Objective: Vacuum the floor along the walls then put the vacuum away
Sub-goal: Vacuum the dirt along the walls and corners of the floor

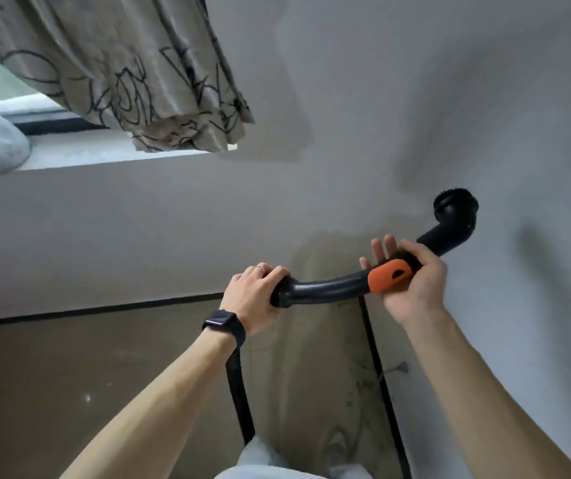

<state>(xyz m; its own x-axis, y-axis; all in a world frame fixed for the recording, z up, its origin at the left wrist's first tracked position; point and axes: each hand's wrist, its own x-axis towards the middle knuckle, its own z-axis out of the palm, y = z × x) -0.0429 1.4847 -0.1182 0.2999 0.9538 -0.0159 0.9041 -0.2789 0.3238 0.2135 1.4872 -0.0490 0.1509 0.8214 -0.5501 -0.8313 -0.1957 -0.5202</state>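
The hose (pixel 239 392) rises beside the person's legs to the left hand (pixel 253 299), whose fingers (pixel 270 273) are curled tight round the near end of the curved tube (pixel 325 288), held in the air above the floor (pixel 104 375). Farther out, the right hand (pixel 415 281) clasps the orange collar (pixel 388 274), thumb over it and fingers half straight beneath, with the brush (pixel 455 212) beyond, close to the wall (pixel 484 98). The brush is probably being seated or turned at the collar, so the left hand should brace the tube while the right twists squarely, before the brush is lowered to the skirting (pixel 377 357).
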